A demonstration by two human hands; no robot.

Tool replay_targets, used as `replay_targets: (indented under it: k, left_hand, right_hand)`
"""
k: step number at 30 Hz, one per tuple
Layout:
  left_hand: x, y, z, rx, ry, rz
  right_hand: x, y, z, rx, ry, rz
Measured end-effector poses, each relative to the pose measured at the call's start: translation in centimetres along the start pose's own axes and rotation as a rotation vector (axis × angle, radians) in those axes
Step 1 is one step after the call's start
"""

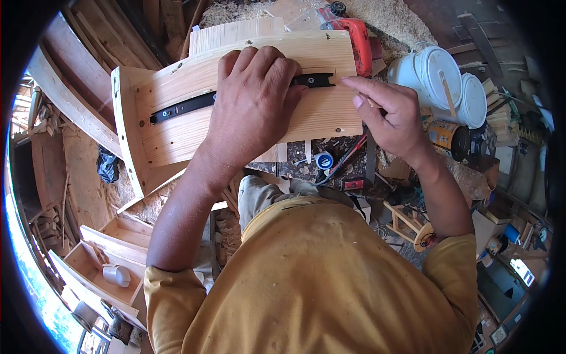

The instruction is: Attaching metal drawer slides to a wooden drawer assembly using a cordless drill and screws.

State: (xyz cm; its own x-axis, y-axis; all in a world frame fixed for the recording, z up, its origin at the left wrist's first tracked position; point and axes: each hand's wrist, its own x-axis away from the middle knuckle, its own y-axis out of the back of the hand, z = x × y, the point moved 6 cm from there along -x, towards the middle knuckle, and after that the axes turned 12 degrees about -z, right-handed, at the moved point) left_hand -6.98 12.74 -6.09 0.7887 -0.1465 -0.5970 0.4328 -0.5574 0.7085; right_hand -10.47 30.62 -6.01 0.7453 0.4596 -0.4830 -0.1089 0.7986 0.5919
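Observation:
A pale pine case (171, 141) lies on its side, with a black slide rail (180, 107) fixed along its upper face. My left hand (253, 100) rests over the rail's middle, fingers curled and pressed round it, hiding part of it. My right hand (392, 118) is just beyond the rail's right end, index finger extended toward that end, the other fingers curled round what looks like a short, thin light stick (371, 104), mostly hidden. Screws or small holes dot the pine surface.
A red tool (359, 50), white buckets (433, 88) and offcuts surround a cluttered bench. A tape measure (323, 160) lies below the case. Curved planks (76, 100) lean at left; wooden drawers (100, 271) sit lower left. A small stool (407, 224) stands lower right.

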Motion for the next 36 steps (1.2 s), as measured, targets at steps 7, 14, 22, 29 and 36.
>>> replay_targets:
  k: [7, 14, 22, 29, 36]
  left_hand:
    - [0.1, 0.0, 0.1, -0.006, 0.009, 0.004]
    - [0.2, -0.2, 0.1, 0.002, -0.014, -0.034]
    - [0.3, -0.3, 0.2, 0.007, -0.005, -0.035]
    - [0.4, -0.2, 0.2, 0.004, -0.009, -0.038]
    - [0.2, 0.1, 0.4, 0.027, 0.019, -0.034]
  right_hand:
    - [0.0, -0.7, -0.4, -0.094, -0.173, 0.077]
    - [0.0, -0.9, -0.5, -0.162, -0.228, 0.076]
    - [0.1, -1.1, -0.4, -0.176, -0.235, 0.071]
    - [0.3, -1.3, -0.6, -0.191, -0.259, 0.062]
    - [0.3, -0.4, -0.4, -0.199, -0.392, 0.109]
